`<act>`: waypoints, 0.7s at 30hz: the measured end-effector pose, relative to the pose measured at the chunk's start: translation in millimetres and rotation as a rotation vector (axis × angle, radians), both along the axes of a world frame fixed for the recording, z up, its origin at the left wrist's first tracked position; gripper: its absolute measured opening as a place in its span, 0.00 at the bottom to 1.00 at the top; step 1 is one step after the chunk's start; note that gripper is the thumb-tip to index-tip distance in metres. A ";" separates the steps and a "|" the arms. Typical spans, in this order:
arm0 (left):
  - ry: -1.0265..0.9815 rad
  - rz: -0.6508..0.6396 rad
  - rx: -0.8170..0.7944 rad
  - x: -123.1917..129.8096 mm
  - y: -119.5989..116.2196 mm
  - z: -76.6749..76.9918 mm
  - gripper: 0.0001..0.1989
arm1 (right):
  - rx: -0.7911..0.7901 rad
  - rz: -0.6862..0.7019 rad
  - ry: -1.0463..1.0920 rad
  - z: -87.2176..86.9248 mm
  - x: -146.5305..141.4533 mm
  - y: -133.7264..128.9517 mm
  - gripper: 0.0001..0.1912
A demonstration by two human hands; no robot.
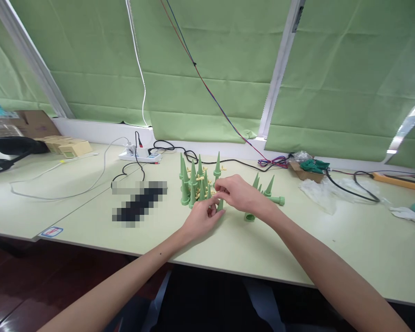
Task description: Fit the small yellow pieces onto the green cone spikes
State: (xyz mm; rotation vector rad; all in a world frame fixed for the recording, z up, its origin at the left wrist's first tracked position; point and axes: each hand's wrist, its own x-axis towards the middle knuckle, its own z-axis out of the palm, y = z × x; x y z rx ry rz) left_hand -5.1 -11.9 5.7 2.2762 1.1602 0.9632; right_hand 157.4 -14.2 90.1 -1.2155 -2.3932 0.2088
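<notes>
Several green cone-shaped pieces point(192, 177) stand upright in a cluster at the middle of the table, with small yellow parts point(200, 178) among them. At the cluster's near right edge, my left hand point(203, 216) has its fingers curled around the lower part of a green cone point(220, 204). My right hand point(238, 193) reaches over from the right, its fingertips pinched just above that cone and close to my left fingers. Whatever is in the pinch is too small to make out. More green cones point(269, 186) and a hollow green piece point(249, 216) are right of my hands.
A power strip point(140, 155) and black cables lie behind the cluster. A blurred dark object point(140, 203) is to the left. Headphones point(14, 146) and yellow boxes point(71, 146) sit far left. An open carton point(306, 171) and clear plastic bags point(320, 193) lie right.
</notes>
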 end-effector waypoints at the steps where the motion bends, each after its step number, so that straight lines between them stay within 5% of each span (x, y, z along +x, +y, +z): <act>1: 0.006 0.014 0.013 -0.5 0.7 -0.5 0.09 | 0.023 -0.010 0.006 0.4 0.6 0.9 0.12; 5: 0.013 0.073 0.043 -1.8 4.0 -4.1 0.11 | 0.071 -0.143 -0.034 0.3 9.3 11.1 0.16; 12: 0.053 0.108 0.050 -1.7 5.8 -7.8 0.14 | -0.156 -0.353 -0.340 -16.2 20.6 29.9 0.10; 21: -0.042 0.137 0.098 -1.1 0.2 -4.8 0.13 | -0.171 -0.455 -0.481 -28.5 5.5 22.8 0.14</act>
